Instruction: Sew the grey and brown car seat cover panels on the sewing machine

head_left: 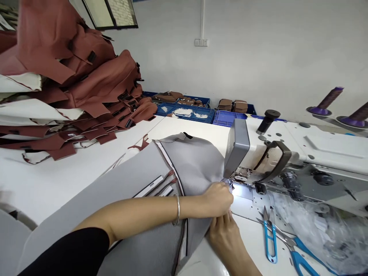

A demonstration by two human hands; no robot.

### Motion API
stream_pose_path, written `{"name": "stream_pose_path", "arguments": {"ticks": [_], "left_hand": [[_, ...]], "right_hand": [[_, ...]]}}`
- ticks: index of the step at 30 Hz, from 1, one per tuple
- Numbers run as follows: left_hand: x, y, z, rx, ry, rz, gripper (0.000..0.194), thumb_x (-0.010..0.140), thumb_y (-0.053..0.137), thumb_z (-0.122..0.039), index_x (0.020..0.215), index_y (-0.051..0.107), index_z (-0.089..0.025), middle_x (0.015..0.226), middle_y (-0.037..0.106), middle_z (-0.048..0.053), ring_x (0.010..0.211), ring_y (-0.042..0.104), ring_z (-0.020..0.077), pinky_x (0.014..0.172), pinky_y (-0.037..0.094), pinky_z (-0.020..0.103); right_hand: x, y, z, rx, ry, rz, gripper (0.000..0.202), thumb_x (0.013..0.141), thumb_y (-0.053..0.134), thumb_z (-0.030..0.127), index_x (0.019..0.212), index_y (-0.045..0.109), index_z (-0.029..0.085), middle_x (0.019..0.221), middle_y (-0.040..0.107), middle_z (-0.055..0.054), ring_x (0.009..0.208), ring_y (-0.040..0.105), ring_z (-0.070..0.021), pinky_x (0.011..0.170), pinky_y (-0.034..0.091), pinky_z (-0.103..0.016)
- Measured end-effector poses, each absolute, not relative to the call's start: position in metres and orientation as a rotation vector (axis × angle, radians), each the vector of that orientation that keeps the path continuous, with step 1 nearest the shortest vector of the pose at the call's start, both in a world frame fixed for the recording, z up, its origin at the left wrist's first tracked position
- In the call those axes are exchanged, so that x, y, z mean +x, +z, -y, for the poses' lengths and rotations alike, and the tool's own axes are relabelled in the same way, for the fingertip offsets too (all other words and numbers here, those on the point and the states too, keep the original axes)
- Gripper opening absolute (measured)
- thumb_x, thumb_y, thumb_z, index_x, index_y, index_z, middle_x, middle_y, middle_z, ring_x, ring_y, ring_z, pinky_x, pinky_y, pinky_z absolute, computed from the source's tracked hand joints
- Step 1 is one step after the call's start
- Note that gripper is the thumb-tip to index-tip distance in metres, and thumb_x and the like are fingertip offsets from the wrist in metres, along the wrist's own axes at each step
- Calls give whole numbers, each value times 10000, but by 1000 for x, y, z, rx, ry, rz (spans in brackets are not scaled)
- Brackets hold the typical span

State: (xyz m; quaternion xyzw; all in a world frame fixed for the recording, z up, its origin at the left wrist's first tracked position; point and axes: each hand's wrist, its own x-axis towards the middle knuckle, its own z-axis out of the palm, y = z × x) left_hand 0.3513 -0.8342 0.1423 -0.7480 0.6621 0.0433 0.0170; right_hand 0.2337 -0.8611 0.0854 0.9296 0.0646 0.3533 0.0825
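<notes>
A large grey sewn fabric piece (195, 157), with dark piping and white strips along its seams, lies over the table and runs up to the needle area of a sewing machine (238, 153). My left hand (220, 199), below a silver bangle (177, 210), is closed on the fabric's edge just left of the lit needle plate (244, 193). Right below it, my right hand (224, 230) grips the same edge, its fingers bunched together and their tips partly covered by my left hand. The needle itself is mostly hidden behind the machine head and my left hand.
Blue-handled thread snips (270, 241) and scissors (301, 255) lie right of my hands, beside crumpled clear plastic (324, 230). Reddish-brown covers (94, 88) are heaped at the left. Blue crates (186, 114) stand behind the table; thread cones (327, 101) stand at far right.
</notes>
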Motion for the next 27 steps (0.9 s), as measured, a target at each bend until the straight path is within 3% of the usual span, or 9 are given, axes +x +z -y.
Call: {"name": "stream_pose_path", "arguments": {"ticks": [6,17,21,25,27], "left_hand": [[349,134,842,-2299,212,-2097,123,759,610,-211,662,638,-141,722,645,71,652,507,166,570,341,301],[351,146,851,-2424,203,-1982,112,749,541,-154,693,632,-120,715,634,98,651,526,175,594,369,312],[345,166,846,-2494,319,-1793,136,755,530,-194,747,644,-120,840,646,129,811,567,242,761,406,417],[348,182,829,-2418,351,-1700,358,768,566,-266,1051,615,-52,1142,585,219,1094,497,328,940,342,490],[352,189,825,-2385,346,-1681,362,785,550,-269,1071,611,-56,1168,575,226,1094,512,328,931,369,477]], "right_hand": [[220,79,869,2890,1000,-185,317,769,347,-27,979,582,-62,915,580,-266,945,565,-308,851,492,-502],[240,70,895,2910,1137,-232,285,818,364,12,1030,552,-15,945,593,-237,1052,520,-321,788,539,-476],[237,79,894,2905,1174,-275,304,799,361,-10,1033,556,-12,981,594,-237,1080,513,-323,820,522,-498],[237,87,876,2875,1059,-468,378,761,401,-45,1117,530,-37,1082,574,-259,1080,525,-329,889,462,-556],[246,87,861,2928,972,-557,337,778,451,-26,1095,559,12,1027,604,-205,990,572,-292,848,489,-518]]}}
